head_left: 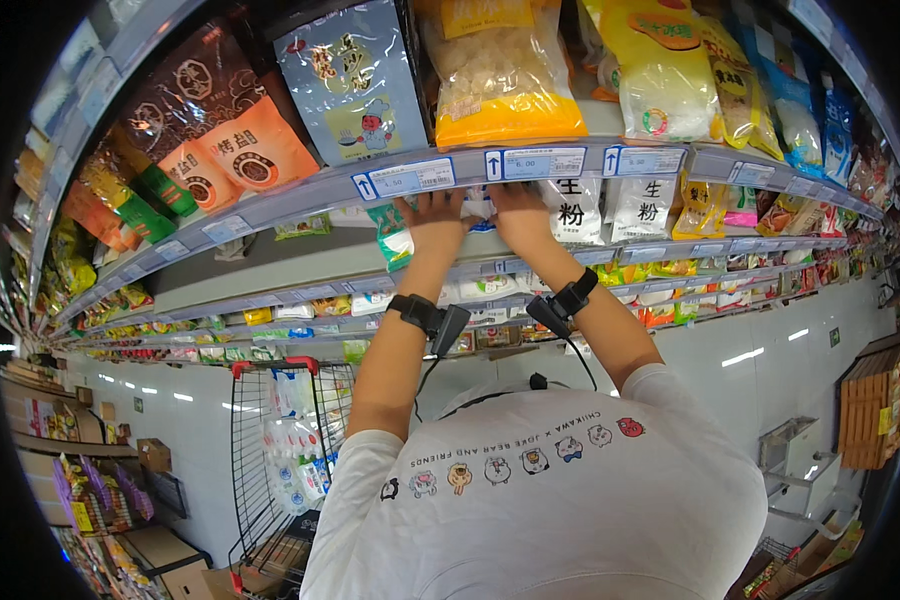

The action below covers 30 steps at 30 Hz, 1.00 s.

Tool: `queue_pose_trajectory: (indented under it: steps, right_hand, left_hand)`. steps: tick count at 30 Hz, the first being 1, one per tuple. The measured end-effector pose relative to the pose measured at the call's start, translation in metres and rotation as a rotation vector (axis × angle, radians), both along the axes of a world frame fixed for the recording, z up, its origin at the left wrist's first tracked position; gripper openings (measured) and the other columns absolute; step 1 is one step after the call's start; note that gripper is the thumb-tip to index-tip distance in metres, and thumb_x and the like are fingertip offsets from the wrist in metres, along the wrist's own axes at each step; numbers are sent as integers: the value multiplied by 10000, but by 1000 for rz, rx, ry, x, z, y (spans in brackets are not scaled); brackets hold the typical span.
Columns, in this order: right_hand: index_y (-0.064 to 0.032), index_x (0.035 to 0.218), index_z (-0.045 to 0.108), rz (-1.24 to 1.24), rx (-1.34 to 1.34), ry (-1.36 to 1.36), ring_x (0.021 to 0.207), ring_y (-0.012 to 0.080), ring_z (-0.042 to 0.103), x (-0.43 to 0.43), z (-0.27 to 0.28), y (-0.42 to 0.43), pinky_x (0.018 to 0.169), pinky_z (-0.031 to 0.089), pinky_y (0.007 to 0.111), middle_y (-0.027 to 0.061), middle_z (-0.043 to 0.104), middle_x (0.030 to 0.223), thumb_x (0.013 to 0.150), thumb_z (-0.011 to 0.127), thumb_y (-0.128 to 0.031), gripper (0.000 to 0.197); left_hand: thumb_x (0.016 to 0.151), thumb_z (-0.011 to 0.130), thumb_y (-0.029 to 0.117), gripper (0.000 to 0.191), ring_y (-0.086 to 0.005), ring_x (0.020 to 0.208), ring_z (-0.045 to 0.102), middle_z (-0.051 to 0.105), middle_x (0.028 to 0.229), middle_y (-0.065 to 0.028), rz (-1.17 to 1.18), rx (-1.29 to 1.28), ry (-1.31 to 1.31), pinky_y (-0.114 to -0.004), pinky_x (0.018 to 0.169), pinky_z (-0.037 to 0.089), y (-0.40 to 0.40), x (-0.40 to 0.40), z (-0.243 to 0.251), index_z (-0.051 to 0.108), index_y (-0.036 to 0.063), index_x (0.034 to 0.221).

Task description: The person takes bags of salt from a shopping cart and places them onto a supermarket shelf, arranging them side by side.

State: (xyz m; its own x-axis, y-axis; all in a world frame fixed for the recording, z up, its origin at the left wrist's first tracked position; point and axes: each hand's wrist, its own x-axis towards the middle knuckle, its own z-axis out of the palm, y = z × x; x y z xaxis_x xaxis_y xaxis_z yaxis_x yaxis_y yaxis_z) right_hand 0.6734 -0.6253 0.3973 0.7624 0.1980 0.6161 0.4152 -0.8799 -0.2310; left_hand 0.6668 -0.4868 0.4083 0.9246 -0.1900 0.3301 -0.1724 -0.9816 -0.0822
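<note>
Both of my hands reach in under the lip of an upper shelf (465, 169), onto the shelf below it. My left hand (436, 219) lies beside a green-and-white plastic packet (394, 244), its fingertips partly hidden by the shelf edge. A white-and-blue packet (480, 206) shows between the two hands. To the left of the upright white bags (572, 214), my right hand (521, 212) is bent inward, and its fingers are largely hidden. Whether either hand grips a packet cannot be seen. Dark straps with black devices sit on both wrists.
On the upper shelf stand a yellow bag of rock sugar (502, 75), a grey-blue packet (352, 82) and orange salt packets (259, 146). Lower shelves (330, 289) hold more packets. A wire shopping cart (277, 450) with packaged goods stands at the left. A metal step-frame (802, 465) is at right.
</note>
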Motion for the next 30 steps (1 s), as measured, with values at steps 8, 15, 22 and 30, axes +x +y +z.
queue_pose_trajectory:
  steps: [8,15,22,30]
  right_hand:
    - [-105,993,462,64,38,236,780,287,528,-51,12,-14,590,463,365,115,465,914,626,615,-113,398]
    - [-61,992,493,111,-6,16,888,303,460,-72,2,-31,729,403,383,142,460,947,654,579,-124,354]
    - [-11,1058,464,174,71,3,1047,313,384,-101,-6,-32,833,342,396,155,417,1131,674,551,-118,408]
    - [6,1063,452,600,264,131,989,298,454,-145,-52,28,827,369,400,151,471,1080,691,496,-29,377]
  left_hand:
    - [689,575,407,690,-311,1210,185,259,1288,-122,-40,-128,-108,-639,886,47,-9,-39,-3,254,234,1274]
    - [744,504,380,653,-298,1226,155,197,1324,-114,-14,-113,-190,-623,895,34,-29,-65,-11,220,163,1289]
    - [757,490,349,660,-290,1249,89,165,1338,-117,87,-166,-64,-599,909,-1,-43,-103,-17,198,86,1288]
    - [741,499,348,682,-286,1246,120,176,1332,-134,328,-215,27,-611,897,73,5,-182,-64,193,86,1291]
